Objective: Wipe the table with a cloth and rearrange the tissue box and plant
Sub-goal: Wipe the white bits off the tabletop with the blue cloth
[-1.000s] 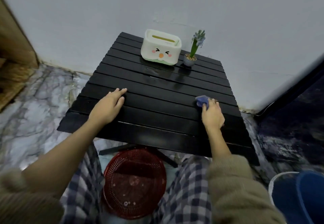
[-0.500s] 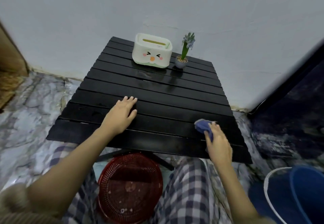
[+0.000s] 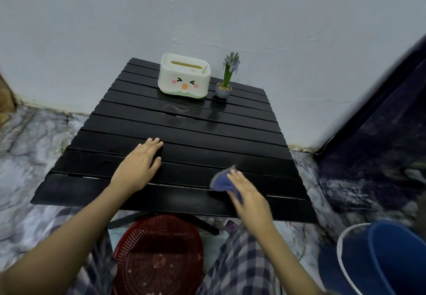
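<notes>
- Head view: right hand (image 3: 250, 196) presses the blue cloth (image 3: 221, 180) on the tabletop (image 3: 184, 131) near its front edge; left hand (image 3: 138, 168) rests flat, empty.
- Tissue box (image 3: 184, 79) and plant (image 3: 227, 79) stand side by side at the far edge, straight ahead, well apart from both hands.

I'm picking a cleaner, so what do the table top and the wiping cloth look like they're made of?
Table: black slats with a glossy sheen and reflections, probably lacquered wood or coated metal; can't tell which. Cloth: soft blue fabric, bunched, likely microfibre.

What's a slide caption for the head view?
Right hand wipes black slatted table with blue cloth; left hand rests flat.
</notes>
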